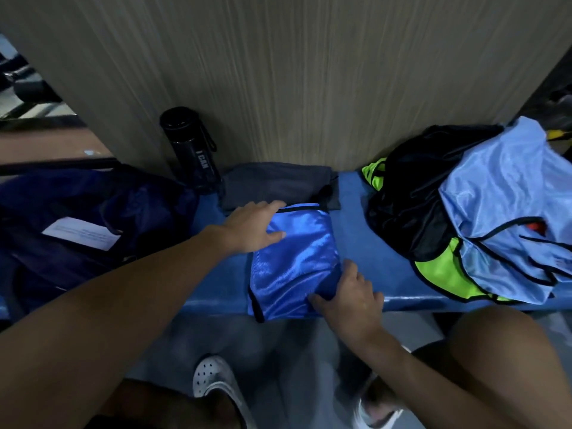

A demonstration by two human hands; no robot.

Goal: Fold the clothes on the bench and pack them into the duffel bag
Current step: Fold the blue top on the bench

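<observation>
Duffel bag (pixel 93 212), navy and slumped, lies well to the left of the left hand, and the white card (pixel 82 233) on it carries print too small to read. A black bottle (pixel 192 150) stands between bag and hand, up and left of the fingers, lettered "I CAN". Just beyond the fingertips lies a folded grey garment (pixel 278 184). The left hand (pixel 250 227) lies flat and spread, pressing the far left corner of the shiny blue jersey (pixel 294 258), which sits folded on the blue bench (pixel 371 243) between both hands. The right hand (pixel 346 295) is at its near right corner, thumb on top; I cannot tell whether the bent fingers tuck under. Right of that hand waits a heap of unfolded clothes (pixel 495 212). The slick cloth overhangs the bench's near edge, so a loose lift could let the fold slide open or drop, and a low carry toward the bag could clip the bottle.
</observation>
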